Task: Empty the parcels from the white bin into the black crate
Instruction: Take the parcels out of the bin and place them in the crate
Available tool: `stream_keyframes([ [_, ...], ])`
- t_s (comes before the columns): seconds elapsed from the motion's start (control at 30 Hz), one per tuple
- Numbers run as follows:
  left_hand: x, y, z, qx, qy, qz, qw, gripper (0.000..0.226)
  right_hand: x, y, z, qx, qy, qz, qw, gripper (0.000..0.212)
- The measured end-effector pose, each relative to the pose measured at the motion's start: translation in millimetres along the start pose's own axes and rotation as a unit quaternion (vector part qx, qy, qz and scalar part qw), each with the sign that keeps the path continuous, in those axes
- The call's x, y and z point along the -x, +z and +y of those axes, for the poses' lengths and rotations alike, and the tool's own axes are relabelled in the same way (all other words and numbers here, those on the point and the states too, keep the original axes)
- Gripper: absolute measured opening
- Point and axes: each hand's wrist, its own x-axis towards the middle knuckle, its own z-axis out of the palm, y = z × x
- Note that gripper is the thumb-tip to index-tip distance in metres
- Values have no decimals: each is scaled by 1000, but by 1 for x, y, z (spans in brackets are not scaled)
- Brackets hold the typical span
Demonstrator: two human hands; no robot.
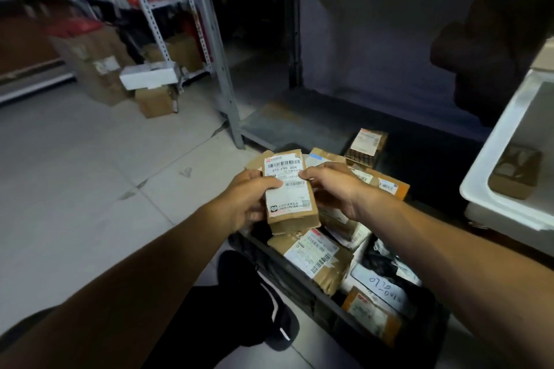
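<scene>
A small brown cardboard parcel point(289, 189) with a white barcode label is held upright over the black crate point(302, 287). My left hand point(242, 201) grips its left side with the thumb across the label. My right hand point(335, 186) pinches its right edge. The crate sits on the floor below my hands and holds several parcels, among them a labelled brown box point(314, 257) and a white bag with handwriting point(383, 290). The white bin point(491, 165) stands at the right and one brown parcel point(515, 172) lies inside it.
A grey metal shelf rack point(221, 69) stands behind the crate, its lowest shelf point(299, 120) just beyond it. Cardboard boxes point(99, 69) and a white box point(148, 75) sit on the tiled floor at the back left. My black shoe point(263, 302) is left of the crate.
</scene>
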Motion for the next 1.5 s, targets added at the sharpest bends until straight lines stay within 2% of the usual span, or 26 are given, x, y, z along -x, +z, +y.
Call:
stream_keyframes([
  [0.13, 2, -3, -23, 21, -19, -4, 1000, 28, 6, 9, 8, 25, -10, 1, 1000, 9],
  [0.23, 5, 0, -41, 14, -46, -11, 999, 52, 2, 15, 20, 141, -49, 23, 989, 8],
  [0.33, 6, 5, -54, 22, -71, -18, 997, 51, 2, 20, 26, 250, -70, 14, 966, 8],
  [0.4, 8, 9, -61, 43, -96, -18, 994, 54, 3, 21, 29, 325, -88, 0, 942, 17],
  [0.5, 5, 11, -68, 87, -122, -7, 989, 61, 12, 24, 28, 453, -130, -26, 882, 36],
  [0.6, -2, 11, -76, 110, -133, -1, 985, 62, 16, 25, 31, 514, -153, -73, 841, 53],
  [0.7, -8, 12, -84, 116, -139, -4, 983, 50, 14, 28, 42, 579, -152, -125, 791, 73],
  [0.8, -13, 14, -93, 111, -145, -2, 983, 44, 11, 30, 56, 640, -168, -120, 741, 76],
  [0.93, -19, 15, -99, 67, -149, 4, 987, 48, 6, 29, 71, 684, -197, -105, 695, 58],
  [1.1, -22, 15, -92, 32, -129, 47, 990, 62, 3, 31, 80, 695, -232, -92, 674, 35],
  [1.3, -14, 11, -79, -49, -108, 59, 991, 51, 10, 26, 71, 674, -231, -88, 696, 23],
  [1.37, -13, 6, -77, -136, -62, 101, 984, 45, 14, 25, 63, 655, -234, -80, 714, 17],
  [1.4, -12, 4, -74, -218, -17, 127, 967, 42, 16, 24, 58, 648, -237, -71, 720, 21],
  [1.5, -2, 1, -60, -418, 114, 186, 882, 38, 24, 16, 41, 647, -259, -35, 716, 46],
])
